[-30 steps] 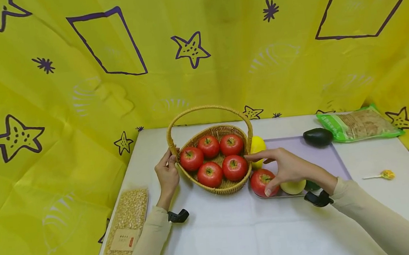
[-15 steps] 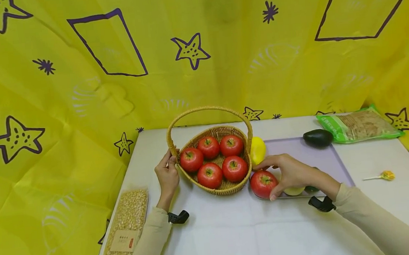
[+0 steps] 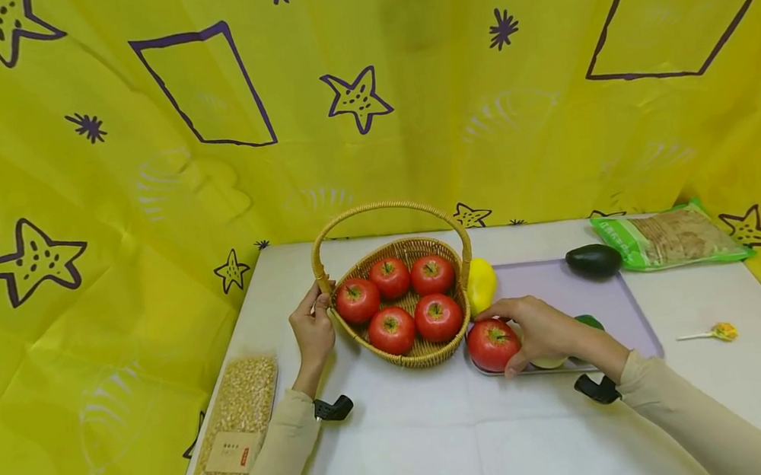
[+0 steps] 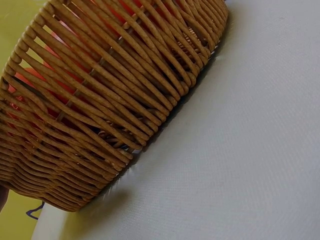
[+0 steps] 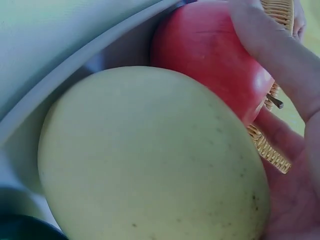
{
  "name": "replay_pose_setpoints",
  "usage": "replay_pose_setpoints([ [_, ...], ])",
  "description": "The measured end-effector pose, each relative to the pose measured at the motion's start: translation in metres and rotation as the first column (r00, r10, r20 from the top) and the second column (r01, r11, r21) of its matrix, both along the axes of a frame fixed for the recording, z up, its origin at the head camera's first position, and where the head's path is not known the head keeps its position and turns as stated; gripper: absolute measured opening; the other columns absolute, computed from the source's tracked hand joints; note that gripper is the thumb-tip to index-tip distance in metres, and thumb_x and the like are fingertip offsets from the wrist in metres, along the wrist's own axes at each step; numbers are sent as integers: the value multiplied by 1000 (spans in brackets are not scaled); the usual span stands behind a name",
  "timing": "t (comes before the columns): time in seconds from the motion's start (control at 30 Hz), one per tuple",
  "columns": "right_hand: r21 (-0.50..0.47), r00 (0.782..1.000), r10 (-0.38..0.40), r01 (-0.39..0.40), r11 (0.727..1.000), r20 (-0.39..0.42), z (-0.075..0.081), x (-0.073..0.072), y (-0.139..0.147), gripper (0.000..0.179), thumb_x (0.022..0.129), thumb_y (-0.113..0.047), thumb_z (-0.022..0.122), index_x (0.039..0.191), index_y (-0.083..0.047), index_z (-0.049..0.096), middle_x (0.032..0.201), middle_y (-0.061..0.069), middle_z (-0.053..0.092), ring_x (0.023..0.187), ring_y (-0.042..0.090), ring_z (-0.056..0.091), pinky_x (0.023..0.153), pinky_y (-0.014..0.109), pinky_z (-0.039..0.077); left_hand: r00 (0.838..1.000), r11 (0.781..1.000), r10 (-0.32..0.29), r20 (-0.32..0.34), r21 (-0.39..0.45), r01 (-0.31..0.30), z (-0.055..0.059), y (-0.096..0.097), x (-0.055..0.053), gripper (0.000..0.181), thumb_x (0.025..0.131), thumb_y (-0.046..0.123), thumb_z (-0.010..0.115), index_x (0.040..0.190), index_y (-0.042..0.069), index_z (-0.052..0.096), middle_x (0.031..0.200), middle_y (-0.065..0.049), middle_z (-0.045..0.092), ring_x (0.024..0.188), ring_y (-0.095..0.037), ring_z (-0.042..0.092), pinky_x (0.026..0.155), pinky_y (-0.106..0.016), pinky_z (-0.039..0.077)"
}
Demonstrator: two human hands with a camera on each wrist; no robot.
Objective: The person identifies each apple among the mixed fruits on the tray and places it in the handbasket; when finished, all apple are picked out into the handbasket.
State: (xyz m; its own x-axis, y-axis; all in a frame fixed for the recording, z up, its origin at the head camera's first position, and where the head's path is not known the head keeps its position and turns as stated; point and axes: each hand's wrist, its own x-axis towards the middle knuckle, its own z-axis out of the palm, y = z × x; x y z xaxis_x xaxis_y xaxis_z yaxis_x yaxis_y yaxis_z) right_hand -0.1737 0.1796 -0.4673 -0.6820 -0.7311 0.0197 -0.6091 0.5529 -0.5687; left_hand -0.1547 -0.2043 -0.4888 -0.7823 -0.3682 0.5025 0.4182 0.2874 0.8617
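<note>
A wicker basket (image 3: 426,357) with a tall arched handle stands mid-table, several red apples (image 3: 392,330) inside it. My left hand (image 3: 313,334) grips its left side at the handle's foot; the left wrist view is filled by the woven wall (image 4: 110,95). Just right of the basket, my right hand (image 3: 546,326) holds another red apple (image 3: 491,348) between thumb and fingers, at the near left corner of a lilac tray (image 3: 543,283). Under that hand lies a pale yellow-green, speckled round fruit (image 5: 150,155), mostly covered in the head view.
A yellow fruit (image 3: 482,286) lies between basket and tray, and a dark avocado (image 3: 593,261) at the tray's far right corner. Beyond are a green-edged food bag (image 3: 669,236) and a lollipop (image 3: 721,331). At left lies a pack of pale yellow grain (image 3: 244,396).
My right hand has moved from beside the basket rim down onto the apple on the tray, and its fingers have closed around it. The left hand keeps its grip on the basket.
</note>
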Motion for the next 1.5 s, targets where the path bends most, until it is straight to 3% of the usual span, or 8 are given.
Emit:
replay_pose_setpoints([
  [0.23, -16, 998, -10, 11, 1000, 60, -2, -2, 2, 80, 62, -25, 105, 133, -6, 73, 127, 13, 76, 112, 32, 73, 96, 54, 60, 1000, 1000, -1, -11, -8, 1, -1, 0, 1, 29, 104, -8, 58, 129, -18, 66, 115, -40, 71, 112, 5, 66, 96, -10, 53],
  [0.6, -86, 995, 1, 7, 996, 99, -4, -10, 10, 79, 63, -24, 104, 135, -10, 74, 131, 8, 76, 118, 30, 72, 97, 48, 61, 1000, 1000, 5, -8, -19, -5, -4, -1, 0, 29, 104, -6, 59, 130, -17, 67, 115, -37, 73, 116, -19, 71, 95, -12, 54],
  [0.7, -123, 993, 0, 15, 992, 115, -1, -13, 13, 79, 63, -24, 104, 135, -12, 75, 132, 6, 76, 117, 27, 71, 95, 42, 62, 1000, 1000, 2, -13, -11, -2, -4, -1, 0, 30, 104, -6, 59, 130, -17, 67, 115, -38, 72, 115, -14, 70, 95, -12, 54],
  [0.83, -161, 992, -19, 40, 986, 127, 7, -17, 18, 77, 64, -27, 104, 134, -12, 75, 133, 7, 75, 117, 24, 70, 93, 35, 63, 1000, 1000, -5, -22, 1, 5, -4, -1, -1, 30, 104, -7, 58, 130, -18, 66, 115, -40, 71, 112, 4, 67, 95, -11, 54],
  [0.97, -201, 987, -42, 73, 977, 155, 16, -20, 24, 78, 65, -31, 104, 135, -15, 74, 135, 7, 74, 119, 17, 68, 93, 32, 61, 1000, 1000, -7, -28, 4, 7, -4, -1, -2, 30, 104, -7, 58, 130, -19, 65, 115, -41, 71, 111, 9, 66, 95, -11, 53],
  [1.1, -246, 979, -51, 99, 964, 197, 26, -21, 29, 79, 65, -30, 105, 136, -17, 73, 138, 9, 71, 121, 10, 65, 92, 30, 61, 1000, 1000, -3, -24, 0, 3, -4, -1, -2, 30, 103, -7, 58, 130, -19, 66, 115, -41, 71, 114, -4, 70, 96, -11, 53],
  [1.3, -280, 975, -57, 118, 953, 216, 40, -24, 28, 79, 68, -25, 103, 140, -16, 72, 147, 16, 65, 128, 7, 60, 91, 29, 63, 1000, 1000, -4, -23, -6, 4, -3, -1, -2, 30, 103, -8, 58, 130, -19, 66, 114, -41, 70, 116, -51, 68, 94, -11, 54],
  [1.5, -344, 970, -1, 87, 935, 241, 51, -29, 18, 78, 70, -16, 101, 141, -8, 69, 144, 16, 67, 120, -2, 63, 92, 28, 62, 1000, 1000, 8, -22, -20, -8, -2, -1, -1, 29, 103, -9, 59, 129, -18, 67, 113, -41, 70, 114, -40, 73, 93, -11, 54],
])
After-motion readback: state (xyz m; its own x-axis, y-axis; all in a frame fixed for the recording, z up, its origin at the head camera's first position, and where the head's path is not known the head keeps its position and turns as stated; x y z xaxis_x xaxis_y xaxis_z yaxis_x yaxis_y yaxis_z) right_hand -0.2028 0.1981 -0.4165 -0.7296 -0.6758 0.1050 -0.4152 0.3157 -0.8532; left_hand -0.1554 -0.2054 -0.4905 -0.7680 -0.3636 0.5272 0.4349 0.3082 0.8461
